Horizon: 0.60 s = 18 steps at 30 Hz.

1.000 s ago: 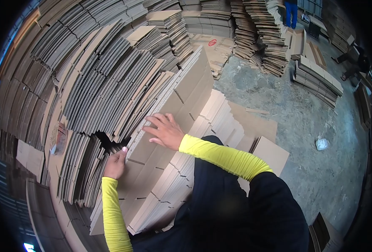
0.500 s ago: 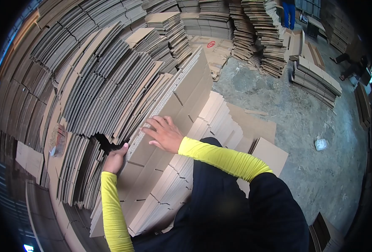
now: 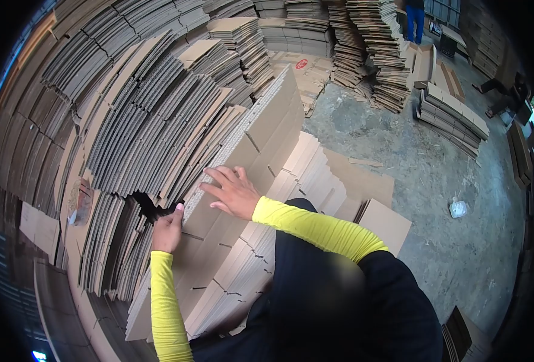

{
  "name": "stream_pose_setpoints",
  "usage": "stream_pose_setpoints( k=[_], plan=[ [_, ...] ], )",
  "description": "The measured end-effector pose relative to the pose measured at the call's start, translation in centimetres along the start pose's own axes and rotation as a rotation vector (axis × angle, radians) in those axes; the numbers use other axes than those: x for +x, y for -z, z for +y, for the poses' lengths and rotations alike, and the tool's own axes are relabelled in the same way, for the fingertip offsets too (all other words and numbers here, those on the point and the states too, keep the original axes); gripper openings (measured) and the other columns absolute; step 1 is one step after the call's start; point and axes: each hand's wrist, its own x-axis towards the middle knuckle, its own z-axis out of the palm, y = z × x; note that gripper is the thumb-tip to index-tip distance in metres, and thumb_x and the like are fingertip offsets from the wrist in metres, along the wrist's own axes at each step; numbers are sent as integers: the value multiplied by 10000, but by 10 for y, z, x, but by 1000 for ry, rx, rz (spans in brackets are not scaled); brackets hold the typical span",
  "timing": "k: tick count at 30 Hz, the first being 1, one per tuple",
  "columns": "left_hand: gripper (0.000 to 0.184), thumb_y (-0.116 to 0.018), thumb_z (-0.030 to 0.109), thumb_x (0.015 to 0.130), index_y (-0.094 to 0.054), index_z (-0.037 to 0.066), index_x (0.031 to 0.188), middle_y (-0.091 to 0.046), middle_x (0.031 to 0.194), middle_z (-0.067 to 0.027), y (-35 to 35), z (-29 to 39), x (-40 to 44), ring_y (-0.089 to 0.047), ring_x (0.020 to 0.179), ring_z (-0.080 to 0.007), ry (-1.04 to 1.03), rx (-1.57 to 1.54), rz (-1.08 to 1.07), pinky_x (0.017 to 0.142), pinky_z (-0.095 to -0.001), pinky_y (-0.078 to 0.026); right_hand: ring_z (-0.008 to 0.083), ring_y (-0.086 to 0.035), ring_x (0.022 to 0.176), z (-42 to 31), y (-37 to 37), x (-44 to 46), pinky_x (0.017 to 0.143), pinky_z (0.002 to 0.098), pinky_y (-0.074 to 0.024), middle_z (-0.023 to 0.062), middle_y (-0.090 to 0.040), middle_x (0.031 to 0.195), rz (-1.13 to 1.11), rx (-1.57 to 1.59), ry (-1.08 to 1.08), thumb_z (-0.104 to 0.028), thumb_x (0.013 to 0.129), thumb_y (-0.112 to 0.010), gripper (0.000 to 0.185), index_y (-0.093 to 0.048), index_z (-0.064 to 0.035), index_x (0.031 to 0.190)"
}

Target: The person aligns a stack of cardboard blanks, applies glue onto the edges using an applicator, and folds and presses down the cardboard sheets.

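A bundle of flattened cardboard boxes (image 3: 258, 136) stands tilted on its long edge in front of me, its corrugated edges facing up. My left hand (image 3: 168, 232) grips the bundle at its near upper edge, thumb up along the edge; its other fingers are mostly hidden. Farther along the same edge lies my right hand (image 3: 234, 193), fingers spread and stretched across the corrugated top, palm toward the bundle's right face. Right beside the bundle, against my dark-clothed legs, rests a lower stack of pale flattened boxes (image 3: 291, 175).
Large rows of stacked cardboard (image 3: 152, 114) crowd the left and back. Taller piles (image 3: 369, 54) stand at the far middle. More flat boxes (image 3: 451, 120) lie at right on the concrete floor (image 3: 424, 199), along with a white plastic scrap (image 3: 458, 209). Other people are in the distance.
My left wrist has shifted slightly; both hands stay on the same bundle. The view has moved a little, and a person far right has changed posture.
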Motion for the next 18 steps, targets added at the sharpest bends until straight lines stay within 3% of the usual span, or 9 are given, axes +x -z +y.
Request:
stream_pose_setpoints(
  k=[3, 5, 6, 8, 9, 10, 12, 13, 18],
  plan=[
    [778, -489, 660, 974, -700, -80, 856, -643, 703, -192, 8, 13, -8, -639, 738, -242, 59, 67, -13, 781, -403, -500, 298, -355, 1382, 1, 2, 1, 1057, 531, -320, 109, -396, 1515, -9, -16, 8, -341, 887, -720, 562, -538, -173, 1391],
    [836, -527, 738, 899, -711, -62, 1057, -724, 968, -249, 17, 17, -14, -710, 942, -322, 23, 14, -140, 896, -407, -515, 296, -364, 1373, 2, 3, 2, 1053, 523, -328, 104, -414, 1509, 0, -34, 31, -352, 886, -717, 563, -540, -174, 1390],
    [836, -527, 738, 899, -711, -62, 1057, -724, 968, -249, 20, 25, -19, -710, 942, -322, 28, 13, -138, 896, -407, -515, 296, -364, 1373, 2, 3, 1, 1053, 523, -328, 104, -414, 1509, -2, -31, 35, -352, 886, -717, 563, -540, -174, 1390],
    [988, -582, 798, 806, -602, -59, 1297, -688, 1185, -280, 19, 45, -30, -675, 1097, -394, -17, 324, -226, 987, -420, -501, 294, -368, 1371, 2, 5, 2, 1054, 519, -331, 105, -432, 1499, -20, -52, 31, -363, 880, -719, 572, -541, -177, 1390],
    [1075, -641, 829, 720, -559, -58, 1321, -700, 1126, -289, 7, 35, -29, -686, 1057, -413, -19, 429, -122, 936, -470, -531, 294, -368, 1371, 2, 6, 2, 1054, 519, -331, 105, -432, 1499, -25, -51, 40, -363, 880, -719, 572, -541, -177, 1390],
    [1075, -641, 829, 720, -559, -58, 1321, -700, 1126, -289, -1, 37, -34, -686, 1057, -413, -13, 420, -120, 936, -470, -531, 294, -370, 1371, 1, 8, 1, 1054, 510, -334, 105, -437, 1496, -22, -56, 35, -361, 877, -723, 576, -541, -175, 1391],
    [1018, -691, 810, 691, -596, -56, 1217, -717, 1027, -268, -19, 49, -44, -711, 970, -400, -40, 511, 166, 830, -500, -557, 294, -371, 1371, 1, 9, 1, 1053, 501, -337, 105, -442, 1493, -21, -63, 36, -358, 873, -726, 580, -540, -174, 1391],
    [953, -731, 805, 645, -628, -38, 1076, -720, 921, -245, -27, 43, -44, -725, 874, -389, -76, 541, 270, 725, -502, -566, 299, -372, 1378, 2, 8, 0, 1064, 497, -337, 108, -439, 1498, -27, -37, 20, -345, 872, -730, 585, -538, -166, 1395],
    [890, -728, 820, 616, -651, -11, 927, -718, 825, -233, -27, 34, -37, -722, 778, -399, -101, 490, 342, 662, -490, -568, 328, -394, 1384, -14, 15, 0, 1123, 509, -315, 124, -429, 1515, -19, 40, 24, -283, 868, -740, 599, -525, -142, 1409]
  ],
)
